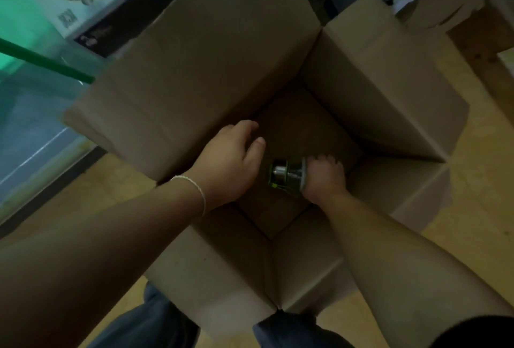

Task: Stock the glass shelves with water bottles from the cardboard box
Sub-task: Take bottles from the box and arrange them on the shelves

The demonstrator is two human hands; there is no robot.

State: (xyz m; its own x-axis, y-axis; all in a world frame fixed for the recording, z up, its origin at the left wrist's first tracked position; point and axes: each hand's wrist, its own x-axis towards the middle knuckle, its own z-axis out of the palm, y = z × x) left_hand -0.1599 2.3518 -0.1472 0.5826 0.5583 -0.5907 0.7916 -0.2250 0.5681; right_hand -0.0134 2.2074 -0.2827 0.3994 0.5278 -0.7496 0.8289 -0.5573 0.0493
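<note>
My right hand (pixel 322 180) gripped a water bottle (pixel 286 175) deep inside the cardboard box (pixel 194 69). My left hand (pixel 230 158) hung relaxed over the opening, fingers loose, holding nothing.

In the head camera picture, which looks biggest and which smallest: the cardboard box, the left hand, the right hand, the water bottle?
1. Cardboard box, by far.
2. Left hand.
3. Right hand, deeper in the box, so it looks smaller.
4. Water bottle, partly hidden by the right hand holding it.
</note>
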